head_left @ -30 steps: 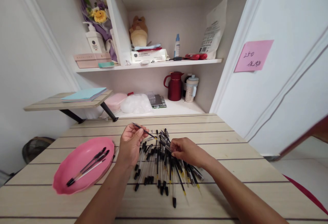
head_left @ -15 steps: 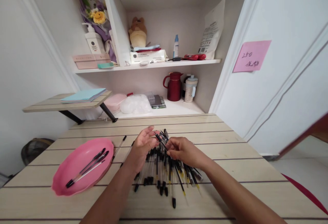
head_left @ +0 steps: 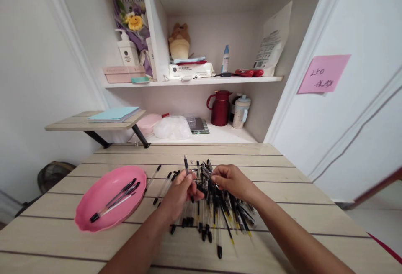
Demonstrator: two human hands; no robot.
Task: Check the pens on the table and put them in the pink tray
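Observation:
My left hand (head_left: 179, 191) is closed around a pen (head_left: 186, 165) with a dark grip, its bare tip pointing up. Just to the right, my right hand (head_left: 234, 182) has thumb and fingers pinched together at the far side of a heap of pens and pen parts (head_left: 223, 207). Whatever is between those fingertips is too small to make out. The heap shows clear barrels, black caps and dark refills with yellow ends, spread below and between both hands. Several loose pens (head_left: 162, 188) lie left of it, partly behind my left hand.
A pink scalloped tray (head_left: 103, 180) on the left holds a few pens (head_left: 121, 198). Behind it stands a small raised shelf (head_left: 67, 122) with blue paper (head_left: 114, 114). At the back, a white cabinet holds a red jug (head_left: 220, 108), a cup (head_left: 241, 113) and a plastic bag (head_left: 172, 127).
The pen that was between both hands is now in my left hand alone, turned tip up. My right hand has come away from it toward the heap. The view has shifted slightly left.

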